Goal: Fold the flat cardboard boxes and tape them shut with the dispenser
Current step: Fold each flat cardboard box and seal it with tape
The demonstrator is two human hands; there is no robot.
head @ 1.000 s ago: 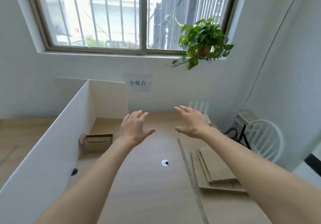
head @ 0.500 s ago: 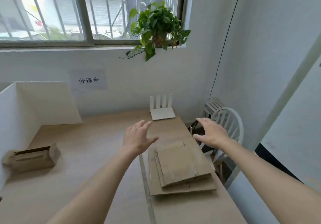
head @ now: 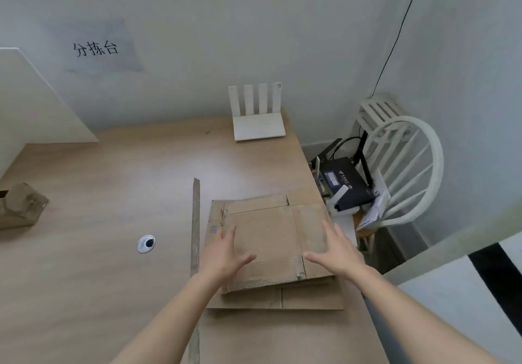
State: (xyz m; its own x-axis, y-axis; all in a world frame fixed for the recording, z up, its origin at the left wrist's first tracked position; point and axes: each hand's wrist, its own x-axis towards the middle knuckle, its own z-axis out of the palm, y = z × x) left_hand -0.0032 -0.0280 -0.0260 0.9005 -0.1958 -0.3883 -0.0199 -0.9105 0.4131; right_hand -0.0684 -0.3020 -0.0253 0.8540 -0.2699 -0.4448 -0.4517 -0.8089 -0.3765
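Flat cardboard boxes (head: 271, 239): brown, creased, worn at the edges, stacked unfolded on the wooden table (head: 99, 279), lower centre-right of frame. Left hand (head: 223, 256) and right hand (head: 336, 250): both spread, empty, over the top sheet's near corners; contact cannot be told.

light: soft, even daylight | shadows: faint | blur: slight motion softness | edges: wide-angle bending

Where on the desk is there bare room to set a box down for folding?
The widest bare patch lies left of the thin wooden strip, between the folded box at far left and the cable hole. Another runs behind the flat cardboard stack up to the white router. The right edge is crowded: both hands hover over the stack.
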